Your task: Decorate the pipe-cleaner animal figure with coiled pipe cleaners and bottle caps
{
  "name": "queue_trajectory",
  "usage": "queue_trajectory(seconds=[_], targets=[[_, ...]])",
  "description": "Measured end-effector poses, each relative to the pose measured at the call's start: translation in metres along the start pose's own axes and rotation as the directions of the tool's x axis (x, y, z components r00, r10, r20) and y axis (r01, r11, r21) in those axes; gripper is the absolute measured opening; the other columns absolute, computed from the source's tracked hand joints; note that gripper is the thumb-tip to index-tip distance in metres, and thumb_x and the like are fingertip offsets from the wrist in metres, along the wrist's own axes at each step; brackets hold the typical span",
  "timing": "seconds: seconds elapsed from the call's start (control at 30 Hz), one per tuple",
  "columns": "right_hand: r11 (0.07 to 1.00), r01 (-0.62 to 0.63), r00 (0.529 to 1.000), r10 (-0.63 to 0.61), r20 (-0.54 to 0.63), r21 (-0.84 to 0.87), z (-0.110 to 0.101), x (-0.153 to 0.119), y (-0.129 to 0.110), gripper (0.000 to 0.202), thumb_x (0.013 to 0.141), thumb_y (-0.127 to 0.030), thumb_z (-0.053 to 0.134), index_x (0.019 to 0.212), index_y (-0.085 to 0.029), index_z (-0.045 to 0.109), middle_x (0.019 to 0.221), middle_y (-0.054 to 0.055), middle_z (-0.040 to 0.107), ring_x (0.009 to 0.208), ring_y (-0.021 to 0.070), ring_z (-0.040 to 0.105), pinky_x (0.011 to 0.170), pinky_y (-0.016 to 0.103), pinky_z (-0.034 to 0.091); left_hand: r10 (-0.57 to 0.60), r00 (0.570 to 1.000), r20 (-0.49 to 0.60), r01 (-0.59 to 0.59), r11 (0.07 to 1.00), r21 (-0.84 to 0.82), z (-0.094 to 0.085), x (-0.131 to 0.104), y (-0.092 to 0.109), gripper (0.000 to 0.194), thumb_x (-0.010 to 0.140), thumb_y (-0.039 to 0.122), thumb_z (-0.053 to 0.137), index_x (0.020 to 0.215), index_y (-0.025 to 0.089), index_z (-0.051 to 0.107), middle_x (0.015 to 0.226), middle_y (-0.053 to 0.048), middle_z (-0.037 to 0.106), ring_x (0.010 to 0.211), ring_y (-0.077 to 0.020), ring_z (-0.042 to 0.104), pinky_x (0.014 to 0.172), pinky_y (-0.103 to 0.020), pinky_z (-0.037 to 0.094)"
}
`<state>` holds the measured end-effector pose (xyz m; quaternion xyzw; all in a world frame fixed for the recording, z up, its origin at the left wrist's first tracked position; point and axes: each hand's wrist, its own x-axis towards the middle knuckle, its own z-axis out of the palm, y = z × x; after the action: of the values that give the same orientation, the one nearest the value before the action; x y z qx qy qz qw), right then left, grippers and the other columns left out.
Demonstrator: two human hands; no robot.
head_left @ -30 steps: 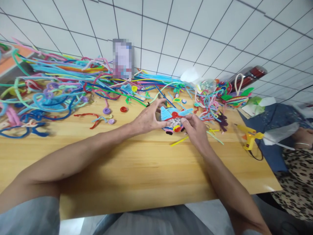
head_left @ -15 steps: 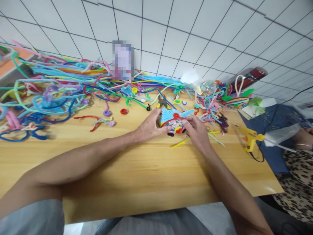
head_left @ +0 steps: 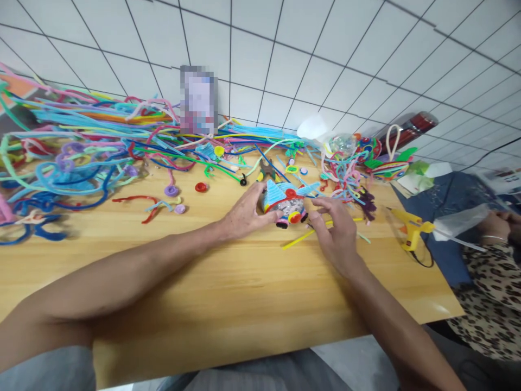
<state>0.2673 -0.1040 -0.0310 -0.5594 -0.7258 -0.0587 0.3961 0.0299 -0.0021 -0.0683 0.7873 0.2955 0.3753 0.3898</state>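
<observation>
A small pipe-cleaner plane (head_left: 287,205) sits on the wooden table, with light blue wings, a clear shiny body, a red coil on top, a yellow-and-red coil in front and dark round wheels below. My left hand (head_left: 250,212) grips its left side, thumb along the front and fingers behind. Close to the right side, my right hand (head_left: 336,228) has thumb and index finger apart, and I see nothing between them. A yellow pipe cleaner (head_left: 299,239) lies in front of the plane, and pliers (head_left: 267,171) rest just behind it.
Tangled pipe cleaners (head_left: 81,163) cover the table's left and back. A red coil (head_left: 201,187) and purple coil (head_left: 171,190) lie left of my hands. To the right are a yellow glue gun (head_left: 413,228), a finished craft (head_left: 388,168) and another person's arm (head_left: 494,231).
My right hand has let go of the plane's right side and drawn slightly back to the right, its fingers spreading. My left hand keeps its hold; the view has shifted a little.
</observation>
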Motion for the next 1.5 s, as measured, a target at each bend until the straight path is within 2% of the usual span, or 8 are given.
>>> queue_trajectory(seconds=[0.1, 0.27, 0.67, 0.8, 0.9, 1.07, 1.33, 1.5], targets=[[0.997, 0.074, 0.996, -0.075, 0.051, 0.007, 0.007, -0.002, -0.002, 0.036, 0.105, -0.03, 0.061, 0.14, -0.026, 0.065, 0.131, 0.014, 0.074, 0.124, 0.0296, 0.069, 0.104, 0.052, 0.059, 0.015, 1.0, 0.002, -0.015, 1.0, -0.003, -0.001, 0.0, -0.001, 0.046, 0.091, 0.046, 0.077, 0.122, 0.02, 0.055, 0.12, -0.011, 0.065, 0.115, -0.0305, 0.064, 0.103, -0.048, 0.055], [0.998, 0.062, 0.986, -0.062, 0.154, 0.01, 0.016, -0.002, 0.001, 0.046, 0.106, -0.033, 0.058, 0.151, -0.027, 0.059, 0.137, 0.015, 0.068, 0.127, 0.0308, 0.066, 0.109, 0.055, 0.056, 0.033, 0.999, 0.008, -0.034, 0.999, 0.03, -0.002, -0.001, 0.0, 0.039, 0.093, 0.044, 0.075, 0.117, 0.021, 0.055, 0.112, -0.008, 0.063, 0.105, -0.0266, 0.062, 0.097, -0.044, 0.055], [0.987, 0.155, 0.981, -0.16, 0.113, 0.05, 0.018, -0.008, 0.001, 0.064, 0.104, -0.029, 0.063, 0.165, -0.026, 0.046, 0.142, 0.018, 0.061, 0.13, 0.0342, 0.062, 0.107, 0.054, 0.056, 0.087, 0.996, 0.0, -0.087, 0.995, 0.04, 0.001, -0.003, -0.001, 0.042, 0.096, 0.045, 0.074, 0.122, 0.02, 0.053, 0.117, -0.01, 0.063, 0.107, -0.026, 0.062, 0.098, -0.042, 0.055], [0.987, 0.091, 0.995, -0.097, 0.039, 0.135, 0.018, -0.013, 0.004, 0.058, 0.104, -0.032, 0.062, 0.161, -0.029, 0.05, 0.141, 0.015, 0.062, 0.132, 0.0337, 0.061, 0.108, 0.055, 0.056, 0.107, 0.994, 0.008, -0.107, 0.992, 0.06, 0.0, -0.004, -0.002, 0.046, 0.098, 0.045, 0.074, 0.129, 0.02, 0.052, 0.122, -0.011, 0.064, 0.112, -0.027, 0.063, 0.101, -0.043, 0.056], [0.958, -0.084, 0.996, 0.087, 0.0, 0.273, 0.019, -0.022, 0.008, 0.045, 0.105, -0.036, 0.061, 0.15, -0.031, 0.057, 0.139, 0.013, 0.063, 0.126, 0.031, 0.064, 0.103, 0.052, 0.059, 0.131, 0.991, 0.011, -0.131, 0.985, 0.11, -0.002, -0.004, -0.004, 0.045, 0.101, 0.045, 0.071, 0.133, 0.02, 0.053, 0.128, -0.012, 0.063, 0.121, -0.0287, 0.061, 0.109, -0.045, 0.054], [0.826, -0.351, 0.932, 0.352, 0.084, 0.442, 0.027, -0.03, 0.016, 0.036, 0.107, -0.047, 0.057, 0.14, -0.031, 0.06, 0.135, 0.009, 0.068, 0.121, 0.0275, 0.068, 0.104, 0.05, 0.058, 0.129, 0.99, 0.053, -0.134, 0.986, 0.099, -0.008, -0.004, -0.005, 0.04, 0.107, 0.043, 0.062, 0.139, 0.02, 0.054, 0.135, -0.014, 0.063, 0.127, -0.0287, 0.06, 0.112, -0.045, 0.051], [0.815, -0.382, 0.92, 0.29, 0.264, 0.436, 0.029, -0.026, 0.015, 0.048, 0.104, -0.052, 0.062, 0.146, -0.029, 0.056, 0.14, 0.011, 0.068, 0.126, 0.0295, 0.068, 0.109, 0.052, 0.056, 0.058, 0.996, -0.068, -0.051, 0.993, 0.103, -0.008, -0.005, -0.013, 0.039, 0.108, 0.048, 0.059, 0.137, 0.022, 0.058, 0.132, -0.01, 0.066, 0.119, -0.0243, 0.062, 0.109, -0.043, 0.051], [0.864, -0.309, 0.945, 0.233, 0.228, 0.397, 0.032, -0.027, 0.015, 0.054, 0.098, -0.046, 0.072, 0.147, -0.028, 0.057, 0.138, 0.012, 0.068, 0.12, 0.03, 0.07, 0.105, 0.052, 0.059, 0.076, 0.995, -0.062, -0.069, 0.991, 0.111, -0.008, -0.003, -0.013, 0.033, 0.109, 0.049, 0.058, 0.126, 0.022, 0.065, 0.121, -0.008, 0.068, 0.109, -0.0219, 0.063, 0.1, -0.039, 0.053]])
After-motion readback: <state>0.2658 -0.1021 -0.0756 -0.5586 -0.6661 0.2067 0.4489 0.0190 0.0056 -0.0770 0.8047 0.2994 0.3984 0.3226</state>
